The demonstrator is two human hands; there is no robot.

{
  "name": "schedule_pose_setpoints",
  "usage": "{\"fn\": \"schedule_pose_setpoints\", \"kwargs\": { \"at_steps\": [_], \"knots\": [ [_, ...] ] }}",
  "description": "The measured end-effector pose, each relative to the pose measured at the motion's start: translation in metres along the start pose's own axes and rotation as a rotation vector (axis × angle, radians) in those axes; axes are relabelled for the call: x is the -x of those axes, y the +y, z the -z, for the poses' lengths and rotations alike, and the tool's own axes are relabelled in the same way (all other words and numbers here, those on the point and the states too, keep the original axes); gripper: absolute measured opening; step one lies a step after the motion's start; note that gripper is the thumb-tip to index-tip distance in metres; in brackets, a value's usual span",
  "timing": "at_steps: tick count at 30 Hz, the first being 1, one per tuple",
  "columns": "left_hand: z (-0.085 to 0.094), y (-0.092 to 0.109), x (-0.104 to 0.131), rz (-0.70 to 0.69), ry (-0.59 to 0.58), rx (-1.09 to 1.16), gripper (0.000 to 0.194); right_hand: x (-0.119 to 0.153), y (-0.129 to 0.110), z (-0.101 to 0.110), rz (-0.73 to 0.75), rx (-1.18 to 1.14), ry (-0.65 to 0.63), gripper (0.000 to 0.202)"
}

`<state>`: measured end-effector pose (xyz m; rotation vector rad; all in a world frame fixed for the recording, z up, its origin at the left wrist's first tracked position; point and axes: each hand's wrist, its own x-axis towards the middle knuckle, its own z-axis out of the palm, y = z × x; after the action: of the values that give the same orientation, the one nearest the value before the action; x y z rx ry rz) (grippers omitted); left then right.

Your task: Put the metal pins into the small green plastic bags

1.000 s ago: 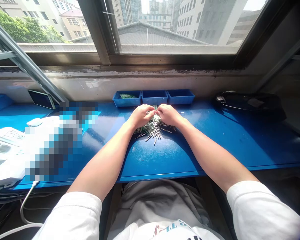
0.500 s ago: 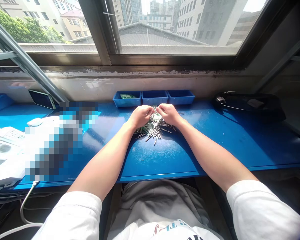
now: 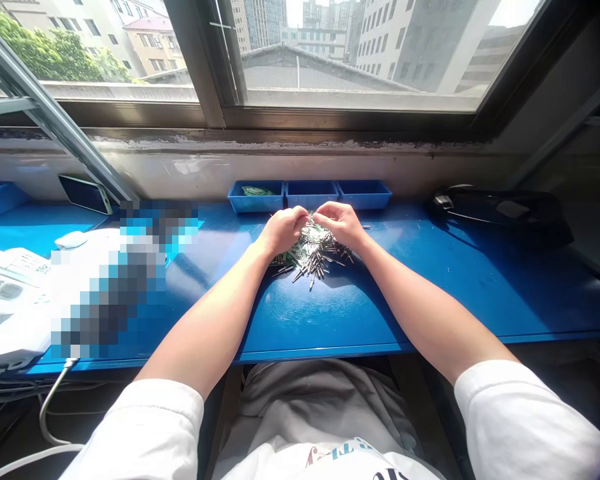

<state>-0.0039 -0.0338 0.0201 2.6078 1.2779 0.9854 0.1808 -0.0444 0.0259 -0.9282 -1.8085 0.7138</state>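
Metal pins, heaped with green pieces on the blue worktop. Since half a second ago, a slight lift and uncurling of the right hand; little change in the left hand. Heap below and between both hands, just in front of three blue bins. Both hands bent narrow, fingertips near each other; impossible to tell whether pinching a pin.

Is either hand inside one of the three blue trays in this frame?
No, the left hand and right hand are both at the pile of metal pieces, in front of the blue trays.
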Motion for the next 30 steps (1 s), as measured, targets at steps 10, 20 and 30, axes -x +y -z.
{"fn": "schedule_pose_setpoints", "kwargs": {
  "at_steps": [10,20,30],
  "knots": [
    [0.002,0.001,-0.002,0.073,0.05,-0.014,0.028,-0.009,0.019,0.016,-0.087,0.321,0.244,0.024],
    [-0.003,-0.006,0.0,0.038,-0.023,-0.114,0.024,-0.018,0.058,0.043,-0.295,0.722,0.365,0.064],
    [-0.003,-0.007,0.0,0.041,-0.052,-0.121,0.024,-0.017,0.061,0.04,-0.358,0.78,0.263,0.068]
  ]
}}
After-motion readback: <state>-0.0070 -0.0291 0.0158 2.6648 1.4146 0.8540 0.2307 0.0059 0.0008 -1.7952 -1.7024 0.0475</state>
